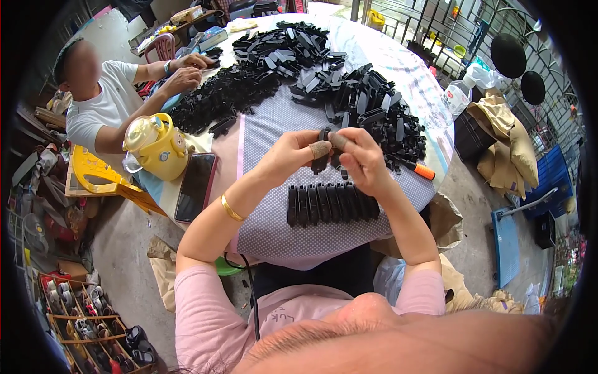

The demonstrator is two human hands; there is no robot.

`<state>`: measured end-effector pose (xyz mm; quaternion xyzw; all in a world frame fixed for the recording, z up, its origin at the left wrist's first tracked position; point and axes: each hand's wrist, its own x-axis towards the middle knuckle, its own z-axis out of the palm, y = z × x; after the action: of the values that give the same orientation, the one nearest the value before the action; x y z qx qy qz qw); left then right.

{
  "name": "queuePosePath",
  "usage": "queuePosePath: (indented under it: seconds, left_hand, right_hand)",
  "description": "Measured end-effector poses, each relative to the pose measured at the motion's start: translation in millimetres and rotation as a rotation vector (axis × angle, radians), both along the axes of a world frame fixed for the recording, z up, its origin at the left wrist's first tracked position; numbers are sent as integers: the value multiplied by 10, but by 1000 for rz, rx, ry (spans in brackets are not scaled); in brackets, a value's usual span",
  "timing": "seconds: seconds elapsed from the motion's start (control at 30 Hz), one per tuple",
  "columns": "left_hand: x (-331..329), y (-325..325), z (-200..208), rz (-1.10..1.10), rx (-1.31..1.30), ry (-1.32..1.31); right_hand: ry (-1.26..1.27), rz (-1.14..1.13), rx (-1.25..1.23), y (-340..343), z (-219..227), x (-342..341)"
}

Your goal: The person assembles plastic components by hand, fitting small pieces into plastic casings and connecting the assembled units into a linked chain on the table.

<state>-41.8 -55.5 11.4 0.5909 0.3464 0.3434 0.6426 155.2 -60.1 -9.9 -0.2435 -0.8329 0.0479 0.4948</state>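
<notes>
My left hand (293, 154) and my right hand (366, 163) meet above the table, both closed around a small black plastic part (319, 163). Beige wraps cover some fingertips. The fingers partly hide the part's upper end. Just below my hands, several long black plastic pieces (333, 204) stand side by side in a neat row on the dotted cloth (274, 234). Right of my right hand spreads a pile of loose black plastic pieces (367, 93). At its edge lies a tool with an orange handle (425, 171).
More black parts form a dark heap (227, 96) and a far pile (283, 47). A yellow jug (159, 146) and a phone (197, 187) lie to the left. Across there, a co-worker's hands (187, 71) handle parts. A blue trolley (506, 246) stands right.
</notes>
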Motion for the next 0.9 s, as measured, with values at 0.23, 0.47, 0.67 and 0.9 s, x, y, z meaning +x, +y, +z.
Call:
queuePosePath:
  seconds: [0.23,0.47,0.67,0.9]
  left_hand:
    - [-601,-202,-104,135,23,493]
    - [-603,-602,-206,110,-35,538]
    - [-491,-721,-184,140,381,863]
    - [-483,-703,-214,228,232,712]
  right_hand:
    - [-339,-155,-235,111,-173,116]
    - [-542,-184,-228,101,-184,75]
    - [-412,-166,-349,96,-170,123]
    - [-108,-175,-385,118,-110,136]
